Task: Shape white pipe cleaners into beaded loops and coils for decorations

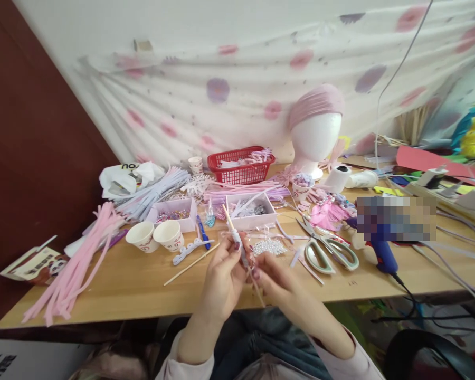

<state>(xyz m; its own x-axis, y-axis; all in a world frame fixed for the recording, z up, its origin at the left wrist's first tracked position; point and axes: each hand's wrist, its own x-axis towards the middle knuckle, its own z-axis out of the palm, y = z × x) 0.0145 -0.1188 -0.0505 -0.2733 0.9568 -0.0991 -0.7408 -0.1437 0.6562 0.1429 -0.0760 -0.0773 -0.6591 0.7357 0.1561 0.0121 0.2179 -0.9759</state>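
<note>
A thin wooden stick (228,215) slants between my hands above the table's front edge, with a pale lilac pipe cleaner (236,236) coiled around its middle. My left hand (222,275) is closed around the stick and the coil from the left. On the other side, my right hand (276,281) has its fingertips pinched at the lower part of the coil; the fingers partly hide what they grip. The stick's lower end sticks out beneath them. Just behind my hands lie white pearl beads (268,247) on clear plastic. A second wooden stick (190,265) and a bent pale pipe cleaner (188,250) lie left.
Paper cups (141,237), a bead box (188,217) and pink pipe cleaners (79,269) are left. Scissors (328,250) and a blue glue gun (385,253) lie right, with cables. Behind stand a red basket (237,174) and a white foam head (315,138).
</note>
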